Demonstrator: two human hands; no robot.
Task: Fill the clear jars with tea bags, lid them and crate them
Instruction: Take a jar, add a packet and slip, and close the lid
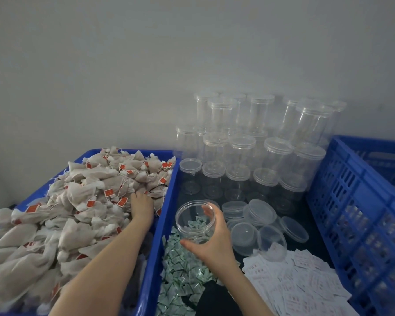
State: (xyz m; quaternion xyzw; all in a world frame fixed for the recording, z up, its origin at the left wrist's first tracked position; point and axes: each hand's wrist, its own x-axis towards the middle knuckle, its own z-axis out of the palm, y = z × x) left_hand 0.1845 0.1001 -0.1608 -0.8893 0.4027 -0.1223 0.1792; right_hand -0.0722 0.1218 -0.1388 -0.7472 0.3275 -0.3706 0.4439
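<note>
My left hand [141, 205] digs into the tea bags [78, 201] at the left of the frame; I cannot tell if it grips any. My right hand [211, 238] holds the open jar [193, 221], low middle. Loose bags could miss and fall onto the green packets [180, 274]

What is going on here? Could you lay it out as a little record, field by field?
Left hand: reaching into the pile of tea bags in the blue tray
Right hand: gripping an open clear jar, tilted toward the camera
Jar contents: no tea bags visible inside
Loose lids: piled right of the jar
Spare jars: stacked against the wall, lidded
Blue crate: far right, contents unclear
</note>
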